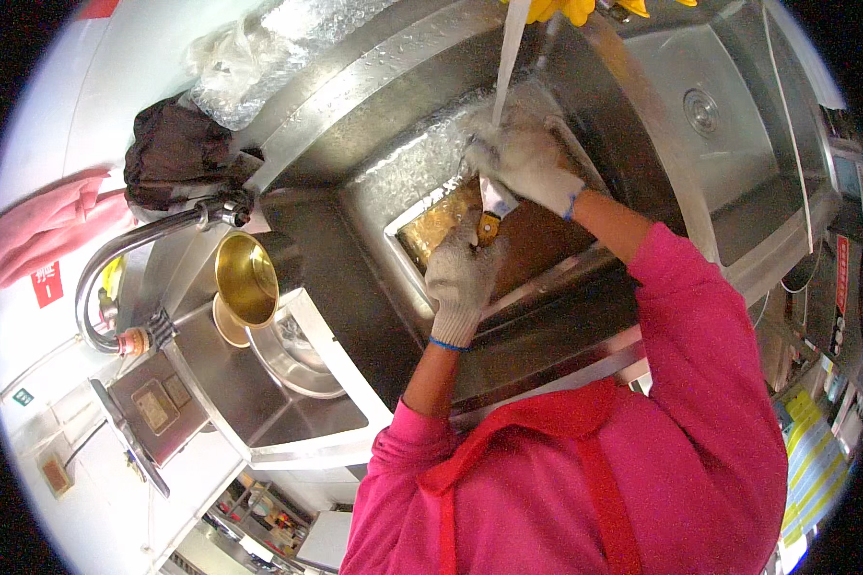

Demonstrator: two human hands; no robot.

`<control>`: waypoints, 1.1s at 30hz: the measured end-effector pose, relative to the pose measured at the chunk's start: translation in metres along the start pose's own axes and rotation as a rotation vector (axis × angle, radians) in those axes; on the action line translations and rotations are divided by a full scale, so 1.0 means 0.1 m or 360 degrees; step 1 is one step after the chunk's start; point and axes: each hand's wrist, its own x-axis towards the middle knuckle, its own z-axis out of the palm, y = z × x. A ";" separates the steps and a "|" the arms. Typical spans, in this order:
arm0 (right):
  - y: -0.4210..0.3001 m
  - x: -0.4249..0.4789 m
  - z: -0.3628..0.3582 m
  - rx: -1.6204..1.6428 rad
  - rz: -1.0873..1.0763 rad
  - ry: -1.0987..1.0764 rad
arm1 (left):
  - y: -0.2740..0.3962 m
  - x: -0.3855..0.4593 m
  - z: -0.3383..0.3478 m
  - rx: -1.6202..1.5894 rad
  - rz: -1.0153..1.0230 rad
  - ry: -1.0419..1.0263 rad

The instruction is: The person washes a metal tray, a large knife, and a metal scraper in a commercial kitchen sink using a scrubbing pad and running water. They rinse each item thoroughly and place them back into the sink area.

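Note:
My left hand (462, 277), in a white knit glove, grips the yellow and black handle of a scraper-like tool (488, 227). The tool's pale flat end (497, 197) points up toward my right hand (528, 162). That hand, gloved too, is motion-blurred over the far right of a rectangular metal tray (411, 277); whether its fingers hold anything is unclear. Brownish liquid (539, 251) covers much of the tray, which lies in a deep stainless-steel sink (374, 316). A pale strip (509, 61), perhaps a water stream, comes down to the right hand from above.
Left stand a curved faucet (104, 262), a gold-coloured metal bowl (247, 277) and a steel basin (295, 359). Plastic wrapping (252, 61) and a dark bag (180, 154) lie along the far ledge. A second sink basin (719, 151) adjoins on the right. Yellow gloves (561, 8) show at the top.

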 end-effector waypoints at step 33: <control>0.18 0.05 0.14 0.0026 0.0024 0.0208 | 0.12 0.03 -0.12 0.0109 -0.0166 -0.0071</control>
